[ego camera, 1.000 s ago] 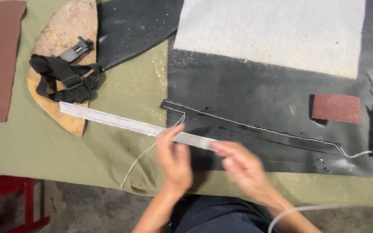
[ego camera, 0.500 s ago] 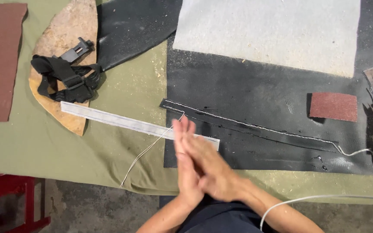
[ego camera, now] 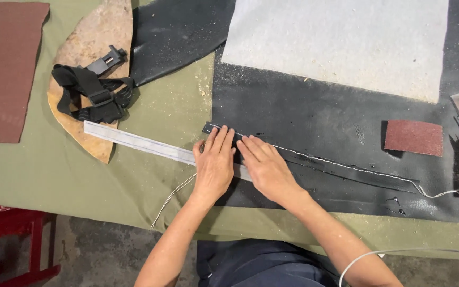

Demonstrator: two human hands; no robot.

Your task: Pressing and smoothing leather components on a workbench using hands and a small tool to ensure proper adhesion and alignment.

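Fingers of both hands lie flat and close together, gripping nothing, pressing the long narrow black leather strip near its left end on the green-covered table; left hand, right hand.

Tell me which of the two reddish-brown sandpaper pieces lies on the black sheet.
The small reddish-brown rectangle at the right, lying on the black sheet near the tools. The large piece lies on the green cloth at the far left.
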